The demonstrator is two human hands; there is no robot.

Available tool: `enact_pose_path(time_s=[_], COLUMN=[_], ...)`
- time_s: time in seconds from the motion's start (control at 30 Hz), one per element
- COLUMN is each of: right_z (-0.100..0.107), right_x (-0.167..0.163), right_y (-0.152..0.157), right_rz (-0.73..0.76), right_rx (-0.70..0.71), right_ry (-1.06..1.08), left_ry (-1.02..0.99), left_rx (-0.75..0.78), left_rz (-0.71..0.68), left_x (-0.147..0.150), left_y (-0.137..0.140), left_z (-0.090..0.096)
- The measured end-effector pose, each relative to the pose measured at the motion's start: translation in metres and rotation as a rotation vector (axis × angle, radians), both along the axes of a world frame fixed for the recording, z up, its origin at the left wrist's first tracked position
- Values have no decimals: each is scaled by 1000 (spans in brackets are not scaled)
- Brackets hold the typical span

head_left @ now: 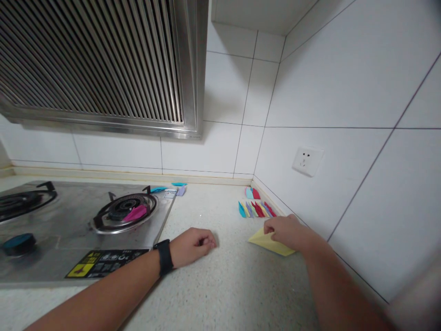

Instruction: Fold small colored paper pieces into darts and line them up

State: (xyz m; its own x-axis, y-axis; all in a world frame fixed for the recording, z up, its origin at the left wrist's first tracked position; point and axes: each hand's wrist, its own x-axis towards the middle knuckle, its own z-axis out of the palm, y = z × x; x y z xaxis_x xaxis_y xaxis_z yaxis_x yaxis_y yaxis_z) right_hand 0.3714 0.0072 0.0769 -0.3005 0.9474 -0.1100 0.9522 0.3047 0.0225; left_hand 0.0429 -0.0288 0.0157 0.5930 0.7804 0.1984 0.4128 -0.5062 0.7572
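Observation:
My right hand (284,232) pinches the upper edge of a folded yellow paper (267,241), shaped like a paper plane, at the right side of the counter. Its pointed end faces left, and my fingers cover part of it. My left hand (195,246), with a black band on the wrist, rests on the counter, fingers curled in and nothing visible in them. Just beyond the yellow paper stands a row of small folded papers (257,209) in several colours. Behind that row sit a light blue folded paper (249,193) and a red one (256,194).
A gas stove (76,239) fills the left side, with a magenta folded paper (135,213) on its right burner. Blue (179,184) and lilac (181,191) papers lie by its back right corner. A range hood (189,131) hangs above. The tiled right wall has a socket (308,161).

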Motion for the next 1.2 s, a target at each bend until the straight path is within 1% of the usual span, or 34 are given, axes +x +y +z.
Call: enact_pose_path(time_s=[0.17,0.37,0.5,0.63,0.77,0.8,0.87,0.93,0.97,1.03,1.07,1.1,1.13,1.17,1.2], right_z=[-3,-1,-2,-2,-5,-6,-4,2,6,13,13,11,7,0,-8], right_x=[-4,-5,-7,-8,-5,-4,-3,-8,-13,-30,-40,-52,-64,-75,-85], right_y=[0,-1,-1,1,2,2,1,0,-1,-5,-8,-11,-14,-18,-21], right_rz=[-5,9,-28,-35,-67,-63,-24,35,89,109,172,240,290,347,410], right_rx=[-29,71,7,47,2,11,62,115,163,303,375,408,404,330,225], right_ry=[-48,-51,-82,-119,-133,-137,-95,20,90,198,240,294,348,370,358], left_ry=[25,43,53,67,93,103,128,155,168,197,215,235,258,282,305], left_rx=[7,44,52,68,114,129,158,190,210,260,287,317,348,380,409], left_rz=[-6,-26,-15,-20,-5,4,6,1,2,0,-4,-11,-23,-36,-49], left_x=[0,1,2,1,0,0,0,0,0,-1,-1,-1,-1,-1,0], left_y=[1,-3,-3,-1,-1,-1,-1,-2,-2,-3,-3,-3,-4,-5,-5], left_z=[0,4,4,3,3,3,3,3,3,4,5,6,7,9,10])
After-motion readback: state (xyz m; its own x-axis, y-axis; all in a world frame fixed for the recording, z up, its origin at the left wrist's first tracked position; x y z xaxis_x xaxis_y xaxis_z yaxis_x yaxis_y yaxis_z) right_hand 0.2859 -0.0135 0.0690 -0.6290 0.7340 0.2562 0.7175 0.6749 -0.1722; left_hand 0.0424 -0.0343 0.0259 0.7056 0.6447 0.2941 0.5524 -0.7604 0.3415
